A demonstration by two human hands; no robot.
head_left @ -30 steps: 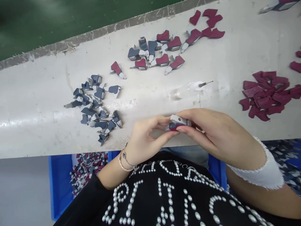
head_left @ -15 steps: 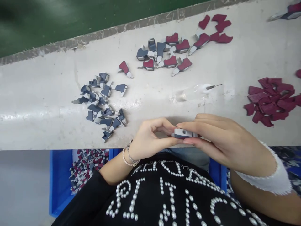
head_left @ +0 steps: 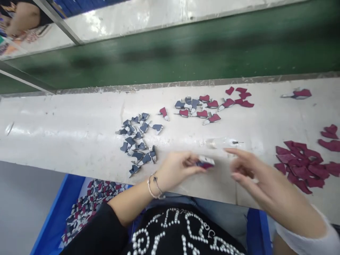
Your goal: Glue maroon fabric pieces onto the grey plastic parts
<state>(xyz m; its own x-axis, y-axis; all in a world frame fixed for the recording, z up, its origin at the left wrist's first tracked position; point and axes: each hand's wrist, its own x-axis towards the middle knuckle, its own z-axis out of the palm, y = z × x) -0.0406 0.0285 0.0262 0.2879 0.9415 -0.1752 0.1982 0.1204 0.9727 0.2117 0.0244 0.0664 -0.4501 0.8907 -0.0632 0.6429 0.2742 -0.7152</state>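
My left hand [head_left: 172,170] pinches a small grey and dark-blue plastic part [head_left: 206,162] with a red face low on its side. To its right, my right hand [head_left: 261,180] is apart from the part, thumb and index finger spread with nothing visible between them; motion blurs it a little. Beyond the hands lies a clear bottle [head_left: 221,142] with a thin dark tip. A heap of dark-red shaped pieces [head_left: 305,164] lies right of my right hand. Several blue-grey parts [head_left: 138,156] are grouped left of my left hand.
Farther back lie several red-faced parts [head_left: 202,114], loose red pieces [head_left: 243,95] and one red-faced part [head_left: 301,94]. A blue bin [head_left: 50,219] full of parts stands below the table's front edge. A green strip [head_left: 172,58] runs behind the table; another person's arm [head_left: 25,17] shows top left.
My right hand has let go of the part and moved right, its fingers opening. The part stays in my left hand, its red side now showing. The view has tilted up.
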